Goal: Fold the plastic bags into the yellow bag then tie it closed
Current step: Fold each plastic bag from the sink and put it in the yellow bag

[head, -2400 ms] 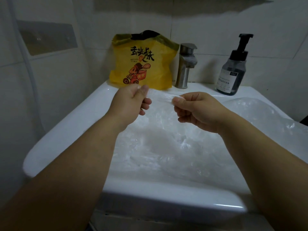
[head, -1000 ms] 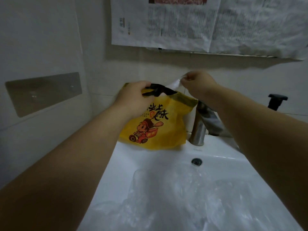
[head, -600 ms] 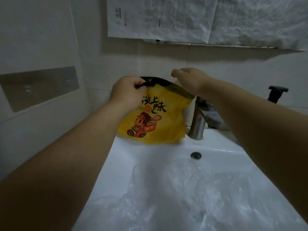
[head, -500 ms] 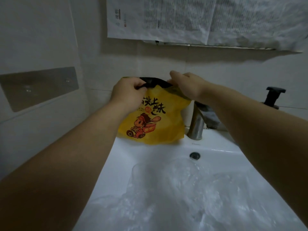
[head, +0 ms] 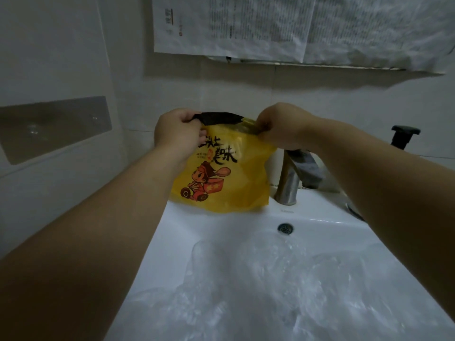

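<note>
Yellow bag (head: pixel 221 178) stands at the back of the sink (head: pixel 216 232), left of the tap (head: pixel 289 178), its bottom resting on the rim. Left hand (head: pixel 178 134) pinches the mouth at the black band; right hand (head: pixel 278 127) pinches the opposite edge — likely to pull the mouth wide. Clear bags (head: pixel 283 286) lie crumpled in the basin below the tap — not yet folded in.

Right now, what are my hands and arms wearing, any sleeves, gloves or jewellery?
Nothing shows on them. Both forearms are bare right to the frame edges, with no sleeve in view. The left hand and right hand have no gloves, and no ring, watch or bracelet is visible at either wrist.
</note>
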The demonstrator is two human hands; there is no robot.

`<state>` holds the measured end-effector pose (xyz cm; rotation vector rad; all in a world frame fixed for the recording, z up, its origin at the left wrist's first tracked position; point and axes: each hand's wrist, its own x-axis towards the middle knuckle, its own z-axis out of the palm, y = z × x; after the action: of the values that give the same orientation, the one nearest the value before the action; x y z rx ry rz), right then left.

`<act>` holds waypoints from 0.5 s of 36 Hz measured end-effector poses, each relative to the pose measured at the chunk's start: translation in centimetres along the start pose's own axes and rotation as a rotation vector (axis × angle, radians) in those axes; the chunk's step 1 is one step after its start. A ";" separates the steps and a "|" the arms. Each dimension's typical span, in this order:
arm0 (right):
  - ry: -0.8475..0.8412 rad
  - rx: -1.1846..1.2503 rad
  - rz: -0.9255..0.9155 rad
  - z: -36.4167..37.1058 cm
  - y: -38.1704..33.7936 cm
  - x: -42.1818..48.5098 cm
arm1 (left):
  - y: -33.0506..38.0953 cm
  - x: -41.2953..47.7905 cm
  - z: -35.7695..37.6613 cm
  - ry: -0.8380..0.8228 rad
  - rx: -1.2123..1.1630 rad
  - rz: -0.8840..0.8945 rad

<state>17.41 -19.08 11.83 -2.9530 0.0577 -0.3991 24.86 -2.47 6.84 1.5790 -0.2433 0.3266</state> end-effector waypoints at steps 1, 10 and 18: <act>0.012 -0.012 0.008 0.0 0.1 0.0 | -0.1 0.1 0.0 0.004 -0.021 -0.018; -0.063 -0.013 0.184 0.5 0.8 1.1 | -0.3 -1.3 0.2 -0.162 0.078 -0.023; 0.241 0.098 0.088 0.6 1.0 -0.6 | 0.4 -2.5 -1.4 -0.116 0.152 0.034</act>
<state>16.96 -19.94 10.89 -2.7791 0.1899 -0.7207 22.27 -1.25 6.30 1.7478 -0.3418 0.2861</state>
